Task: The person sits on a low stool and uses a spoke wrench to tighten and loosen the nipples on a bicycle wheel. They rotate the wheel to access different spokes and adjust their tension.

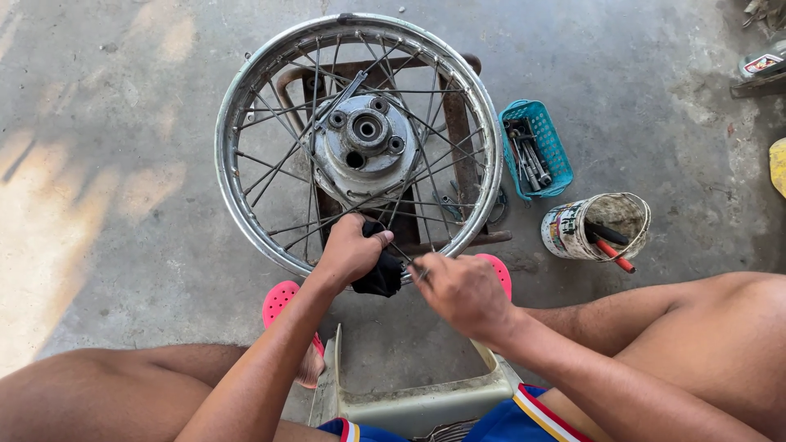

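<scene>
Left hand closed over a black cloth, pressing it against the near rim of a spoked wheel. Right hand just beside it, fingers pinched together on a thin metal piece at the same rim section; whether this is a spoke end or a small tool cannot be told. The wheel lies flat, axle pointing up toward the camera, hub at centre, resting on a rusty metal frame on the concrete floor. To the wheel's right: a teal plastic basket, long axis running away from the person, holding metal tools; nearer, a round paint-stained bucket, tipped slightly, holding dark-handled and red-handled tools. Pink sandals at the wheel's near edge; pale stool beneath the person.
</scene>
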